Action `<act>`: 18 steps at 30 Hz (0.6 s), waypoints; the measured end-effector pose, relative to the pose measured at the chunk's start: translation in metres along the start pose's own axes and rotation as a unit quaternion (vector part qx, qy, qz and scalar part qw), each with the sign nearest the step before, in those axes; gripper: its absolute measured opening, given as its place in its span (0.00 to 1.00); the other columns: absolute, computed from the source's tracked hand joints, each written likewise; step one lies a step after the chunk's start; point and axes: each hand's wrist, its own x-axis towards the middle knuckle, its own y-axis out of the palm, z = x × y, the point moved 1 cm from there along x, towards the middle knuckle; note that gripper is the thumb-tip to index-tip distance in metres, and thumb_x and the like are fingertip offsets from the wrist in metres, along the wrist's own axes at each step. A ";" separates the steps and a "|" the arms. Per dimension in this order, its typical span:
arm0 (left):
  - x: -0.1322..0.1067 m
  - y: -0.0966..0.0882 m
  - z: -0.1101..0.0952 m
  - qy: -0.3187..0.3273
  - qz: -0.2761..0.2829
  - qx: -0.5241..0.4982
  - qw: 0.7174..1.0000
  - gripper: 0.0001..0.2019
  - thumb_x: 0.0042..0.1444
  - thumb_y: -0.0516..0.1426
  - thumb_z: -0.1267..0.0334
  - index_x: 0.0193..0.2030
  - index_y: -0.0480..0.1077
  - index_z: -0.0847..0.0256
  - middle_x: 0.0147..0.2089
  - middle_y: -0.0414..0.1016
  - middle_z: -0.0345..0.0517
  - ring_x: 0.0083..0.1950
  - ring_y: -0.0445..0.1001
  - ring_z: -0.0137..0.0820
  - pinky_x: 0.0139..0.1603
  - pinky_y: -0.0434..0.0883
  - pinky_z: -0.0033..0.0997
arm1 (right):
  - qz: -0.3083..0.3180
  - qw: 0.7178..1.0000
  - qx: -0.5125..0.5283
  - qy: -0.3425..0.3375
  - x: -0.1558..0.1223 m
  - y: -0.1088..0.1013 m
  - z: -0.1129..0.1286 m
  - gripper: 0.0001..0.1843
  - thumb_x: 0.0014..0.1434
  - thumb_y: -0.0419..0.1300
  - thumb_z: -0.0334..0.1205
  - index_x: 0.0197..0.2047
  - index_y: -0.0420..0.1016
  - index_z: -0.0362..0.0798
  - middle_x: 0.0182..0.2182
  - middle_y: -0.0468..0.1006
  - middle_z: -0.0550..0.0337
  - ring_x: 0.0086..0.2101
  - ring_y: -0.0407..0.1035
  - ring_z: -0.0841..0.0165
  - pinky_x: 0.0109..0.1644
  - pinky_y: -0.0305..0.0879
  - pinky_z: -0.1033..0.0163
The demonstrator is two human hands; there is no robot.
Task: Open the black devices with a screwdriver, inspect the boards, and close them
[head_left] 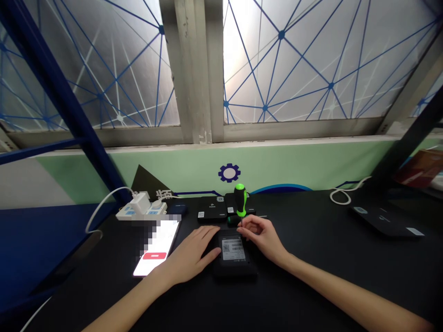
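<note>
My right hand (261, 239) pinches the thin shaft of an upright screwdriver (240, 200) between thumb and fingers, just above a flat black device (233, 269). The screwdriver has a bright green and black handle. The device lies with its white QR-code label (231, 247) facing up. My left hand (188, 254) rests flat, palm down, with its fingertips at the device's left edge. Behind the device lie two more black devices (212, 208), and a dark green-handled tool (234, 220) lies flat, partly hidden by the upright screwdriver.
A lit smartphone (155, 249), partly blurred, lies left of my left hand. Behind it stands a white power strip (140, 208) with a plugged-in charger and cable. A black pad (384, 221) with white labels lies at right. A low green wall backs the black table.
</note>
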 end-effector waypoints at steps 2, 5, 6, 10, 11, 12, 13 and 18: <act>0.000 0.000 0.000 0.000 -0.001 -0.001 1.000 0.24 0.73 0.48 0.48 0.71 0.57 0.51 0.69 0.64 0.48 0.68 0.64 0.43 0.67 0.65 0.46 | -0.007 1.000 0.008 0.006 0.001 0.001 -0.002 0.19 0.52 0.73 0.53 0.33 0.75 0.47 0.25 0.76 0.62 0.26 0.70 0.69 0.31 0.69 0.64; -0.001 0.001 0.001 -0.004 0.002 0.002 1.000 0.24 0.73 0.48 0.48 0.71 0.57 0.51 0.70 0.63 0.48 0.69 0.63 0.43 0.68 0.64 0.46 | -0.012 1.000 0.016 0.007 0.001 0.001 -0.003 0.20 0.52 0.73 0.54 0.33 0.74 0.48 0.24 0.75 0.63 0.26 0.70 0.69 0.31 0.70 0.64; -0.001 0.001 0.002 -0.006 0.004 0.003 1.000 0.24 0.73 0.48 0.48 0.71 0.57 0.51 0.70 0.63 0.48 0.69 0.63 0.43 0.68 0.64 0.46 | -0.012 1.000 0.016 0.004 0.001 0.001 -0.003 0.19 0.52 0.73 0.53 0.33 0.74 0.48 0.25 0.75 0.63 0.26 0.71 0.69 0.31 0.70 0.64; -0.001 0.001 0.002 -0.003 0.004 0.000 1.000 0.24 0.73 0.48 0.48 0.72 0.56 0.51 0.70 0.63 0.48 0.69 0.63 0.43 0.67 0.65 0.46 | -0.008 1.000 -0.002 -0.014 -0.001 0.000 -0.002 0.17 0.57 0.69 0.53 0.34 0.74 0.48 0.28 0.77 0.61 0.28 0.71 0.69 0.32 0.71 0.64; -0.001 0.001 0.002 -0.001 0.004 -0.001 1.000 0.24 0.73 0.48 0.48 0.72 0.56 0.51 0.70 0.63 0.49 0.69 0.63 0.43 0.67 0.65 0.46 | -0.006 1.000 -0.010 -0.019 -0.002 0.000 -0.001 0.17 0.59 0.68 0.53 0.35 0.75 0.48 0.29 0.77 0.60 0.28 0.71 0.69 0.32 0.71 0.64; -0.001 0.001 0.002 -0.001 0.004 -0.001 1.000 0.25 0.73 0.48 0.48 0.72 0.56 0.51 0.70 0.63 0.49 0.69 0.63 0.43 0.67 0.65 0.47 | -0.002 1.000 -0.019 -0.022 -0.003 0.000 0.000 0.16 0.60 0.67 0.53 0.35 0.75 0.48 0.31 0.78 0.59 0.28 0.72 0.68 0.33 0.71 0.64; -0.001 0.001 0.002 -0.001 0.004 -0.001 1.000 0.25 0.73 0.48 0.48 0.72 0.56 0.51 0.70 0.63 0.49 0.69 0.63 0.44 0.67 0.65 0.47 | 0.000 0.999 -0.028 -0.026 -0.003 -0.001 0.000 0.16 0.61 0.66 0.53 0.36 0.76 0.48 0.32 0.79 0.58 0.29 0.72 0.68 0.33 0.72 0.64; 0.000 0.001 0.001 0.001 0.002 0.000 1.000 0.24 0.73 0.48 0.49 0.72 0.56 0.51 0.70 0.63 0.48 0.69 0.63 0.43 0.67 0.65 0.46 | 0.010 0.998 -0.052 -0.036 -0.005 -0.001 0.003 0.15 0.64 0.63 0.52 0.40 0.78 0.48 0.34 0.81 0.55 0.32 0.74 0.65 0.36 0.73 0.62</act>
